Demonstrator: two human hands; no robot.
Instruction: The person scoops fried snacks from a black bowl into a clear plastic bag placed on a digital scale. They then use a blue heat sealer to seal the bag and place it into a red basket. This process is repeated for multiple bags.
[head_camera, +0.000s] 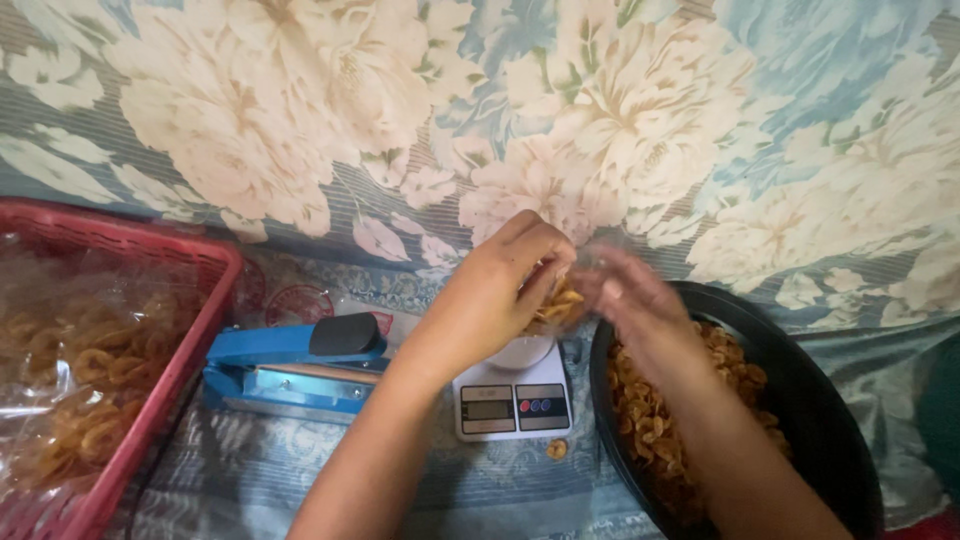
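Head view: left hand (510, 275) pinches fried snacks (558, 305) over small scale (513, 395).
Right hand (625, 290): blurred, grasp unclear.
Risk: pieces may spill past the scale; one (556, 449) lies on the cloth.

Red plastic basket (205, 262), left edge of the frame: holds clear bags of golden ring-shaped snacks (85, 375). Blue impulse bag sealer (290, 375) with a black handle knob, lower centre-left, lying just right of the basket. One loose golden snack piece (556, 449), lower centre, on the cloth. Floral cloth (300, 120), cream blossoms on blue-grey, fills the upper half of the frame and runs under everything. Red printed disc shapes (298, 303) show above the sealer, blurred.
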